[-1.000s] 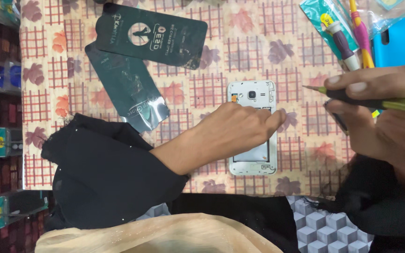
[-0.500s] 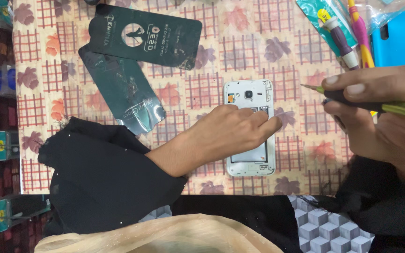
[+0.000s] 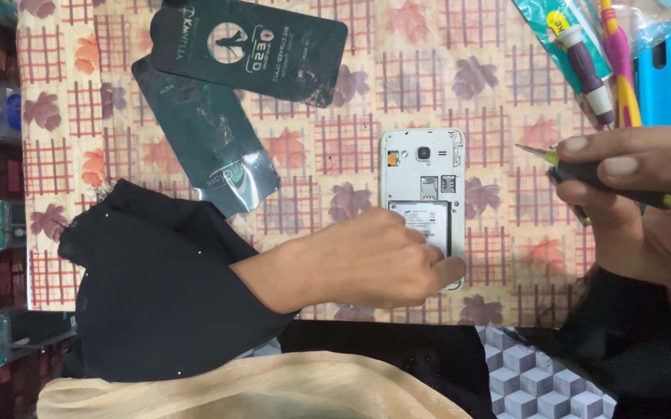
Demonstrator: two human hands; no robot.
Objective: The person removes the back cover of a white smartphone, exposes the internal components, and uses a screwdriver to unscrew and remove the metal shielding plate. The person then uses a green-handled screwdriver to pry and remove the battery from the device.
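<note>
White back-opened phone (image 3: 422, 174) lies half hidden under the left hand (image 3: 366, 260), fingers flat; right hand (image 3: 630, 194), frame-cropped, pinches a screwdriver (image 3: 622, 186).

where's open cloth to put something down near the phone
Bare cloth lies between the dark packets and the phone, and above the phone. A narrower strip runs between the phone and the right hand holding a screwdriver. The top right is crowded with tools; the left hand covers the phone's lower end.

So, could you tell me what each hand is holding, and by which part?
The right hand grips a screwdriver by its handle. The left hand holds nothing, resting on the opened phone's lower part.
</note>
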